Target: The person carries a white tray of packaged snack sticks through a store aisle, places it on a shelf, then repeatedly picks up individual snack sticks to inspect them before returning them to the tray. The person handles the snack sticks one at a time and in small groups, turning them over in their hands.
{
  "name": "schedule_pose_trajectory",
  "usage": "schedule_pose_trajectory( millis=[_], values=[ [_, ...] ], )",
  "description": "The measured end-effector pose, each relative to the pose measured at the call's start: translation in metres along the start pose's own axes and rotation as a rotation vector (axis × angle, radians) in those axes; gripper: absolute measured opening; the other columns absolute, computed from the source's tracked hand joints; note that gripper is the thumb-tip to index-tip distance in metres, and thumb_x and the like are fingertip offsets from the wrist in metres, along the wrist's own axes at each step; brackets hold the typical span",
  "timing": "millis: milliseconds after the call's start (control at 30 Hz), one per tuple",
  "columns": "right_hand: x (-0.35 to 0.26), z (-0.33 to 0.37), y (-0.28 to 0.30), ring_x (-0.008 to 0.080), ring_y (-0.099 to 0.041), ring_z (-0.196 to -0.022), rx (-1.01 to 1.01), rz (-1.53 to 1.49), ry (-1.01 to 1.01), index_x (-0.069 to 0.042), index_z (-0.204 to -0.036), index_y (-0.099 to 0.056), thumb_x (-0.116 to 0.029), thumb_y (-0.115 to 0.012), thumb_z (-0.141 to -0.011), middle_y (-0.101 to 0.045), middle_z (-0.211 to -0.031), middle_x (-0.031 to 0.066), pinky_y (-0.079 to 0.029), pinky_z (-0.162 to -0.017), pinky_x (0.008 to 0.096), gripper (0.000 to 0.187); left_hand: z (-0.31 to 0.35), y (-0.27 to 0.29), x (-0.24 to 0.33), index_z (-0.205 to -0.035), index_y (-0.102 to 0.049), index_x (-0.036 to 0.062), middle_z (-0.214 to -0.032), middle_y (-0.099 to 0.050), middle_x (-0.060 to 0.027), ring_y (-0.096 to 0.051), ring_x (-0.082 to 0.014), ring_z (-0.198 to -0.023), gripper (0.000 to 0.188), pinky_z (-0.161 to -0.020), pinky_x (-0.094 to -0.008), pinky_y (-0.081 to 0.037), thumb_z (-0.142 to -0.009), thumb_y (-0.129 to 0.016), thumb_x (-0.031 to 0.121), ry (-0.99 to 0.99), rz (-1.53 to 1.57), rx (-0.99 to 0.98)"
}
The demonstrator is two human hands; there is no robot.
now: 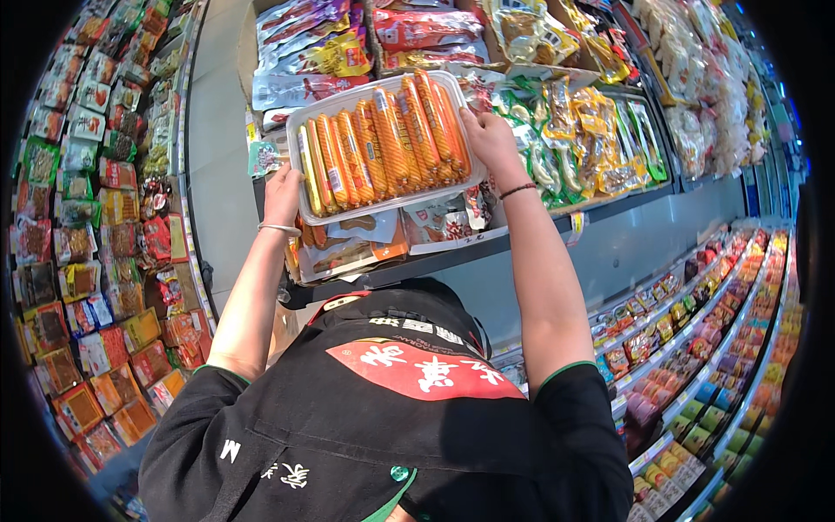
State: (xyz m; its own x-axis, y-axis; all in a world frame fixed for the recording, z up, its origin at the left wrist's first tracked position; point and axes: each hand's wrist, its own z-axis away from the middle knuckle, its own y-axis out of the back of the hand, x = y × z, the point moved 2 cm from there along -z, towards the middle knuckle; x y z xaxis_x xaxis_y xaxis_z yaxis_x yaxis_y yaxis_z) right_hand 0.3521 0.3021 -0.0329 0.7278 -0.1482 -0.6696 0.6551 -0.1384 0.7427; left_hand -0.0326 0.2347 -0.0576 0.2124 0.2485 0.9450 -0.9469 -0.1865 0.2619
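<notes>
While both hands of the person wearing the camera grip its opposite ends, a clear plastic tray (409, 199) sits at the upper middle of the frame, tilted slightly, above a counter (417, 268) with a black front edge. Sausages (370, 148) in orange and yellow wrappers lie side by side in the tray, nearly filling it. The left hand (283, 196), with a pale bangle (279, 229) at the wrist, has its fingers closed on the tray's left edge. The right hand (496, 143), wearing a dark bracelet (518, 190), has its fingers closed on the right edge; some are hidden by the tray, so how far they curl underneath cannot be told.

Around the tray, the counter carries purple, red and yellow packets (300, 52) at the top of the frame, and green and yellow packets (574, 130) right of the right hand. Shelves of packaged food (96, 226) run down the left side; rows of small colourful packages (696, 348) curve through the lower right. A black garment (348, 435) with a red patch (426, 370) covers the person's body at the lower middle.
</notes>
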Motion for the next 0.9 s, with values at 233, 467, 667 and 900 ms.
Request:
schedule_pose_trajectory(
  millis=[233,467,667,900],
  values=[
    [-0.005,-0.003,0.0,0.038,-0.057,-0.057,-0.058,-0.176,0.065,0.004,-0.068,-0.062,-0.045,-0.066,-0.092,-0.059,-0.064,0.0237,-0.044,-0.056,0.0456,0.055,0.015,-0.004,-0.005,-0.126,-0.066,-0.004,-0.109,-0.069,-0.0026,-0.062,-0.0076,-0.094,0.041,-0.084,-0.0223,-0.049,-0.088,-0.051,0.0,0.044,0.231,0.017],
    [-0.017,-0.016,0.063,0.0064,-0.036,-0.054,-0.074,-0.258,0.162,-0.001,-0.061,-0.057,-0.03,-0.073,-0.094,-0.046,-0.054,-0.0015,-0.03,-0.047,0.0295,0.047,0.058,-0.034,0.014,-0.134,-0.059,-0.0062,-0.121,-0.067,-0.005,-0.062,-0.0089,-0.106,0.043,-0.094,-0.0238,-0.048,-0.091,-0.051,-0.003,-0.051,0.269,0.046],
    [0.058,-0.061,0.101,0.0071,-0.032,-0.054,-0.016,-0.252,0.175,-0.001,-0.058,-0.049,-0.032,-0.074,-0.094,-0.041,-0.052,-0.0001,-0.028,-0.046,0.0298,0.053,0.06,-0.111,0.031,-0.141,-0.054,-0.0015,-0.109,-0.067,0.0024,-0.06,-0.0024,-0.09,0.051,-0.082,-0.0201,-0.049,-0.09,-0.057,-0.003,-0.095,0.328,-0.095],
    [0.13,-0.073,0.092,0.0107,-0.033,-0.054,-0.009,-0.149,0.115,0.0,-0.061,-0.052,-0.038,-0.07,-0.095,-0.041,-0.053,0.002,-0.031,-0.048,0.0332,0.054,0.054,-0.15,0.025,-0.149,-0.044,-0.0014,-0.08,-0.052,0.0106,-0.044,0.0005,-0.067,0.062,-0.061,-0.0188,-0.041,-0.089,-0.062,0.002,-0.043,0.29,-0.154]
  ],
)
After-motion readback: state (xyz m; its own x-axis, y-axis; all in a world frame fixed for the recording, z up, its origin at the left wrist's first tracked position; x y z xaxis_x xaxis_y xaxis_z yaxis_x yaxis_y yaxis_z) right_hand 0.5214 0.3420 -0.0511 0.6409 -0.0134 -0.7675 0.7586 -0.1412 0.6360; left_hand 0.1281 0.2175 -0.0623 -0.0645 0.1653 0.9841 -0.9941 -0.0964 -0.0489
